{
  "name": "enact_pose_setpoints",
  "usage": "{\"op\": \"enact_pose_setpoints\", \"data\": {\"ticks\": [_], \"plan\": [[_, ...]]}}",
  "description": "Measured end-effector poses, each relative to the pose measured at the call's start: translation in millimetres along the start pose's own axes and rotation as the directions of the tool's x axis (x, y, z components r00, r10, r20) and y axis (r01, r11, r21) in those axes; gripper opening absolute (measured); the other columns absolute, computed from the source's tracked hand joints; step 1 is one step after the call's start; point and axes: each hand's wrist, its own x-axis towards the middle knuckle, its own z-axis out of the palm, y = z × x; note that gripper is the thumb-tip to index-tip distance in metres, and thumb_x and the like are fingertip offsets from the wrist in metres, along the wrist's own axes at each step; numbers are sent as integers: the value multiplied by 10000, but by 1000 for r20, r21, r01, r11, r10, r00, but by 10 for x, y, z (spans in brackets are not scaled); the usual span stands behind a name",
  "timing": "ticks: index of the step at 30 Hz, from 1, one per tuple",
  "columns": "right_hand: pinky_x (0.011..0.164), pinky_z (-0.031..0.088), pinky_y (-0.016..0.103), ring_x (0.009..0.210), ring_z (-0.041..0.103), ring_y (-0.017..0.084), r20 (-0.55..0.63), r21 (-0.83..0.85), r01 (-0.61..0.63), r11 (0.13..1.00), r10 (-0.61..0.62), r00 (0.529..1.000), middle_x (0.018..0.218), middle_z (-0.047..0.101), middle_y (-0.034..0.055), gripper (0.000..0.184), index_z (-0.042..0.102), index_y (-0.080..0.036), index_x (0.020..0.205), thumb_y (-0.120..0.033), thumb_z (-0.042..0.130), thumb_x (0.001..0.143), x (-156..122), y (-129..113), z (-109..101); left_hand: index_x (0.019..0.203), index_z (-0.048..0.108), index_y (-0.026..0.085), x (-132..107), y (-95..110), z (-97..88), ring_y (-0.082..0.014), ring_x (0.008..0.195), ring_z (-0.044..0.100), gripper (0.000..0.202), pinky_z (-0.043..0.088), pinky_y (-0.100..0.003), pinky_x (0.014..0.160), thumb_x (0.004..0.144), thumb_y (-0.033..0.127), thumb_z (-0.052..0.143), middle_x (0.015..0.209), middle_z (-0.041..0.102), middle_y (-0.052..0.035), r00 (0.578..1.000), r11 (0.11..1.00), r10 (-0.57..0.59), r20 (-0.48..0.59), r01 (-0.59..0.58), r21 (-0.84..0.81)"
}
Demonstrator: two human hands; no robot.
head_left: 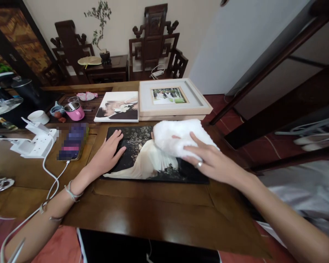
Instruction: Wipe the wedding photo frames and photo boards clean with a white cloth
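A dark photo panel (137, 160) showing a figure in a long white dress lies flat on the wooden table. My left hand (106, 153) rests with fingers stretched out on the panel's left edge. On the panel's right part, my right hand (203, 155) grips a fluffy white cloth (178, 133), which hides the upper right of the picture. A ring shows on one finger of this hand. Just behind the panel are a white-edged photo print (117, 106) and a pale wooden picture frame (197, 98) with a small photo inside.
Left on the table (153, 208) are a phone (74, 142) on a charging cable, a white power strip (42, 140), a pink mug (74, 111), a white cup (38, 117) and a dark kettle (27, 89). Carved chairs (155, 40) stand behind. Dark wooden bars (268, 62) rise at the right.
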Motion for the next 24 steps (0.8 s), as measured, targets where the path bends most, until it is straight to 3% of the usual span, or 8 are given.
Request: {"op": "enact_pose_setpoints", "data": {"ticks": [3, 6, 12, 14, 17, 20, 24], "plan": [[1020, 404, 567, 1082, 616, 332, -10, 13, -81, 997, 82, 997, 966, 713, 39, 267, 607, -251, 928, -393, 381, 931, 245, 184, 17, 1400, 334, 172, -6, -4, 5, -208, 1442, 167, 493, 202, -492, 1152, 963, 400, 321, 1542, 262, -109, 1000, 1000, -3, -5, 3, -7], [1046, 353, 594, 1096, 606, 336, -44, 7, -82, 997, 83, 996, 988, 712, 56, 268, 607, -248, 953, -377, 373, 931, 294, 168, 57, 1401, 333, 175, -7, 5, 5, -202, 1441, 175, 490, 201, -489, 1153, 965, 397, 314, 1542, 262, -105, 1000, 1000, -14, -11, 14, -6], [1096, 231, 619, 1315, 393, 325, -73, -28, 68, 997, -70, 995, 1365, 523, 128, 182, 622, -215, 823, -195, 449, 875, -213, -267, 123, 1389, 351, 161, 0, 45, 0, -201, 1437, 192, 470, 205, -485, 1151, 968, 364, 296, 1535, 279, -113, 999, 1000, -27, -27, 27, 14], [1099, 187, 642, 1340, 351, 325, -40, -7, 147, 989, -147, 988, 1433, 439, 129, 162, 616, -203, 779, -139, 476, 828, -408, -438, 110, 1386, 356, 169, 3, 51, 3, -206, 1436, 194, 464, 207, -492, 1147, 971, 362, 284, 1536, 277, -111, 999, 999, -32, -26, 33, 12], [1101, 150, 655, 1366, 302, 307, 61, 43, 265, 963, -268, 962, 1434, 443, 100, 184, 610, -211, 764, -75, 487, 761, -563, -640, 61, 1383, 359, 169, 8, 50, 10, -209, 1436, 192, 459, 210, -498, 1143, 973, 355, 271, 1535, 279, -112, 999, 999, -33, -21, 34, 6], [1114, 179, 617, 1364, 310, 280, 106, 69, 318, 946, -324, 940, 1412, 474, 93, 201, 619, -216, 787, -64, 490, 757, -515, -686, 25, 1381, 359, 173, 9, 36, 12, -210, 1436, 195, 457, 212, -502, 1142, 969, 354, 280, 1534, 281, -112, 999, 1000, -27, -18, 27, -1], [1113, 207, 602, 1333, 374, 280, 88, 33, 265, 964, -267, 960, 1424, 454, 116, 194, 643, -216, 905, -135, 479, 841, -216, -448, 25, 1389, 349, 179, 4, 14, 10, -209, 1436, 194, 462, 208, -503, 1145, 968, 362, 296, 1538, 273, -111, 1000, 1000, -16, -17, 16, -8]]}}
